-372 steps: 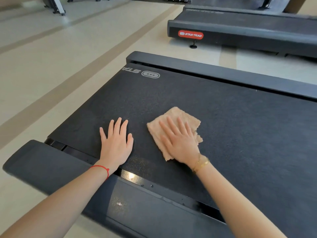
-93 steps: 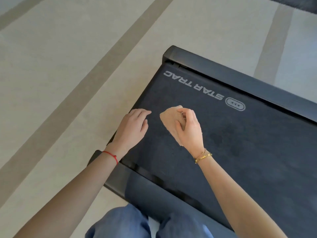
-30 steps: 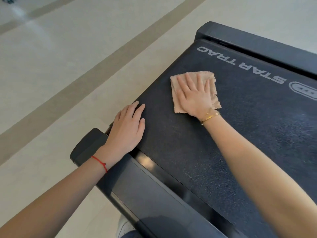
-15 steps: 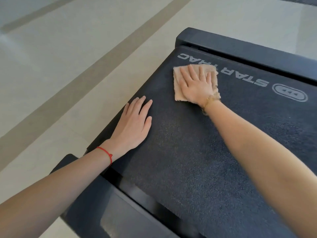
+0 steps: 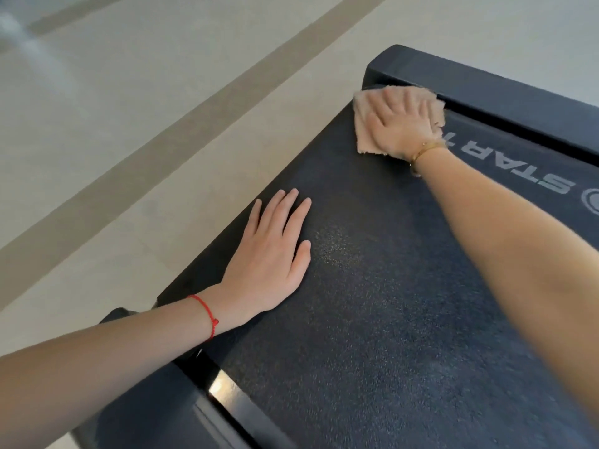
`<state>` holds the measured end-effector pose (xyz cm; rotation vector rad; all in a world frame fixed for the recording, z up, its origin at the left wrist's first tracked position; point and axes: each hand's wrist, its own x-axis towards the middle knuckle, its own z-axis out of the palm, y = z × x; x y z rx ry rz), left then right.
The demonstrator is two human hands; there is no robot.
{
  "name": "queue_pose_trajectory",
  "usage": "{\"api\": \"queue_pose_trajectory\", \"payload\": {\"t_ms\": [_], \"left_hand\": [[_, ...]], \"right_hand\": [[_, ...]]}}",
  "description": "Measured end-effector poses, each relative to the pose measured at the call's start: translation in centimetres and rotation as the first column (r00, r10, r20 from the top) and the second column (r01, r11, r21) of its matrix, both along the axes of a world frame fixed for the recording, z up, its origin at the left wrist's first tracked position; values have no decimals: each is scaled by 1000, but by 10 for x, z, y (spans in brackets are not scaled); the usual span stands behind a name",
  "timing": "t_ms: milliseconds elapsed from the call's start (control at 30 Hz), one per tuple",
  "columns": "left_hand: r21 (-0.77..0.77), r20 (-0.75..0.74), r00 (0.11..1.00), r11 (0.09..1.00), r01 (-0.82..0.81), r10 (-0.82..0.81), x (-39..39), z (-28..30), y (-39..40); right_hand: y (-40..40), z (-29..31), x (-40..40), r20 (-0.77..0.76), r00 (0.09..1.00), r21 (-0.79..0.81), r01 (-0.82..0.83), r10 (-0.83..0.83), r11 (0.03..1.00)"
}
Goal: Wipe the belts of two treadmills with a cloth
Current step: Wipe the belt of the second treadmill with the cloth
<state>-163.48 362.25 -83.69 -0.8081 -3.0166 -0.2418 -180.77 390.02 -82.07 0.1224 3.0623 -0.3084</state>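
Observation:
A dark treadmill belt (image 5: 382, 306) with grey STAR TRAC lettering fills the right half of the head view. A beige cloth (image 5: 364, 131) lies spread at the belt's far left corner, against the end rail. My right hand (image 5: 402, 124) presses flat on the cloth with straight fingers, a gold bracelet at the wrist. My left hand (image 5: 272, 257) rests flat on the belt near its left edge, fingers straight, a red string at the wrist.
The treadmill's black far rail (image 5: 505, 89) runs behind the cloth. A black near side rail (image 5: 155, 413) sits below my left forearm. Pale floor (image 5: 129, 131) with a darker diagonal stripe lies left of the machine.
My right hand has slid the cloth farther along the belt, over the lettering, to the far left corner. My left hand stays flat on the belt.

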Motion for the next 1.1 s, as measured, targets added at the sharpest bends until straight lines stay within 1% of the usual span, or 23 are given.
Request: {"api": "queue_pose_trajectory", "payload": {"t_ms": [67, 100, 167, 233, 300, 333, 367, 433, 467, 500, 533, 567, 633, 700, 767, 833, 867, 900, 967, 1000, 1033, 1067, 1100], "left_hand": [[-5, -7, 1000, 1000, -7, 7, 0, -1, 1], [-2, -8, 1000, 1000, -9, 9, 0, -1, 1], [7, -8, 1000, 1000, -3, 3, 0, -2, 1], [17, -11, 1000, 1000, 7, -7, 0, -2, 0], [25, -5, 1000, 1000, 11, -11, 0, -2, -1], [28, -2, 1000, 1000, 11, -11, 1, -2, -2], [31, 0, 1000, 999, 12, -12, 1, -2, -2], [34, 0, 1000, 999, 19, -19, 2, -1, -1], [37, -4, 1000, 999, 23, -23, 1, -1, -1], [41, -5, 1000, 999, 25, -25, 1, 0, 0], [45, -5, 1000, 999, 26, -25, 2, 0, 0], [45, -5, 1000, 999, 24, -24, 1, 1, 1], [36, -6, 1000, 999, 25, -25, 1, 0, 1], [34, -11, 1000, 999, 25, -24, 1, -1, 1], [41, -11, 999, 999, 33, -33, 1, -1, 1], [48, -10, 999, 998, 40, -40, 1, -2, -1], [51, -10, 999, 998, 41, -41, 1, -2, -2], [52, -9, 999, 998, 41, -41, 1, -2, -2], [53, -5, 999, 998, 35, -35, 1, -2, -1], [54, -5, 1000, 998, 31, -31, 1, -2, -1], [55, -6, 1000, 998, 28, -28, 1, -2, 0], [58, -8, 1000, 998, 28, -27, 1, -2, 1], [64, -9, 1000, 998, 30, -29, 1, -2, 1]], "right_hand": [[-11, 1, -20, 6, 999, -19, 45, -45, 999], [-22, 1, -24, 15, 1000, 4, 21, -22, 1000], [-45, -2, -16, 21, 992, 60, -126, 125, 990], [-57, -6, 5, -7, 962, 47, -274, 274, 961], [-44, -8, 22, -46, 950, 24, -308, 309, 951], [-29, -6, 26, -59, 958, 40, -277, 279, 960], [-12, -5, 27, -63, 975, 62, -208, 212, 976], [23, 0, 29, -34, 999, 68, 0, 3, 998], [34, 3, 31, -13, 996, 50, 94, -93, 994], [38, 4, 35, 2, 989, 39, 150, -150, 988], [34, 4, 41, 10, 986, 35, 165, -166, 986], [26, 4, 50, 13, 988, 29, 150, -151, 988], [5, 0, 74, -3, 998, 13, 62, -62, 998], [-16, -5, 108, -50, 995, 33, -86, 88, 996], [-25, -9, 145, -64, 967, 56, -243, 246, 968], [-13, -11, 173, -55, 943, 90, -324, 329, 942], [0, -11, 178, -67, 947, 107, -307, 315, 945], [15, -11, 178, -76, 964, 108, -245, 253, 964], [42, -6, 172, -35, 999, 50, -17, 18, 999], [47, -4, 170, -7, 995, 19, 103, -103, 995], [45, -3, 169, 7, 984, 11, 178, -178, 984], [35, -2, 172, 7, 981, 20, 192, -193, 981], [20, -3, 180, -1, 987, 30, 161, -161, 987]]}}
